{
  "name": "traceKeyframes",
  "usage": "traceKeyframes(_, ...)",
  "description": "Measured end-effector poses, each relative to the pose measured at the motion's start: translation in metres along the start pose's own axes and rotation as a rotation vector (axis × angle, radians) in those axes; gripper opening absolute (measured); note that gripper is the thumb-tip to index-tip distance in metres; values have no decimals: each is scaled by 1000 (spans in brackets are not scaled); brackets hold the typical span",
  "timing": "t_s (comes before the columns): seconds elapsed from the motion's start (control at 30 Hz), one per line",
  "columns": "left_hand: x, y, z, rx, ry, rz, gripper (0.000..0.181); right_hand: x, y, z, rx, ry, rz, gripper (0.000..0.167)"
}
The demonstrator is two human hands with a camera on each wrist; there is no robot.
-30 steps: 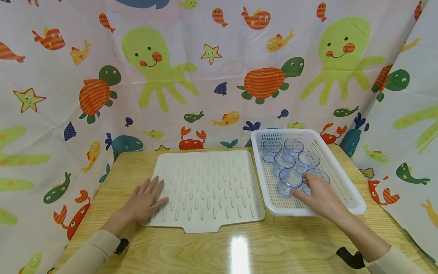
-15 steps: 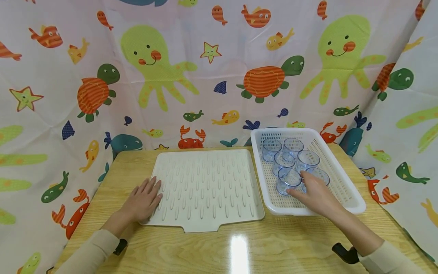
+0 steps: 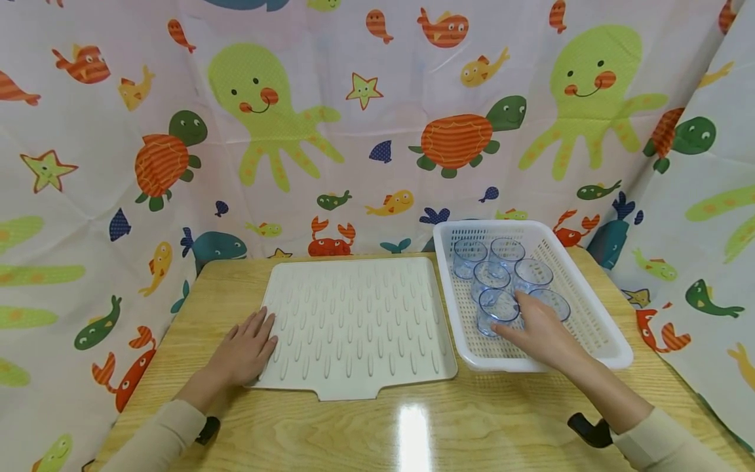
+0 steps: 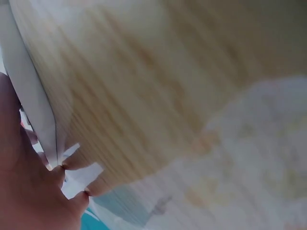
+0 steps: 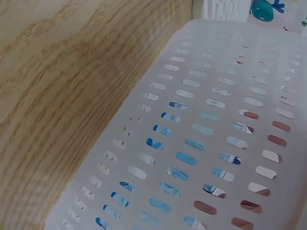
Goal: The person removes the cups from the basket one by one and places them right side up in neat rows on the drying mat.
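In the head view, my right hand (image 3: pixel 545 334) reaches into a white plastic basket (image 3: pixel 489 364) and holds the nearest left glass (image 3: pixel 487 322), a clear blue-tinted tumbler. The thumb lies on the near side of its rim and the fingers on the right side. Behind it stand several more such glasses (image 3: pixel 491 278), upright in two rows. My left hand (image 3: pixel 242 351) rests flat on the left edge of a cream ridged draining tray (image 3: pixel 354 321), fingers spread. The right wrist view shows the basket's slotted wall (image 5: pixel 192 115), with the glasses and fingers partly hidden behind it.
Tray and basket stand side by side on a light wooden table (image 3: pixel 283 432). A curtain (image 3: pixel 366 164) printed with sea animals hangs behind and along both sides. Between tray and basket is only a narrow gap.
My right hand has shifted slightly left and away from me, its thumb and fingers now closer about the near left glass. My left hand has slid slightly left on the tray's edge.
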State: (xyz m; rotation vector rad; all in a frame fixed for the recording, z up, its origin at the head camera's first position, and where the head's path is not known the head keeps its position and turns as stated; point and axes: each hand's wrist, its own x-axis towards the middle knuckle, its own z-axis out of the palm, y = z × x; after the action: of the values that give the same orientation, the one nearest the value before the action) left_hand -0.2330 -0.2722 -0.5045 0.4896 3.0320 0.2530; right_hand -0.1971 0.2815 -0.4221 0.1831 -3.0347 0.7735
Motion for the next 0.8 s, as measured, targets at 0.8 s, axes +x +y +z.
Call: traceKeyframes(0.8, 4, 2, -5, -1, -150, -40, 72, 9, 2, 2, 31, -2, -21, 92)
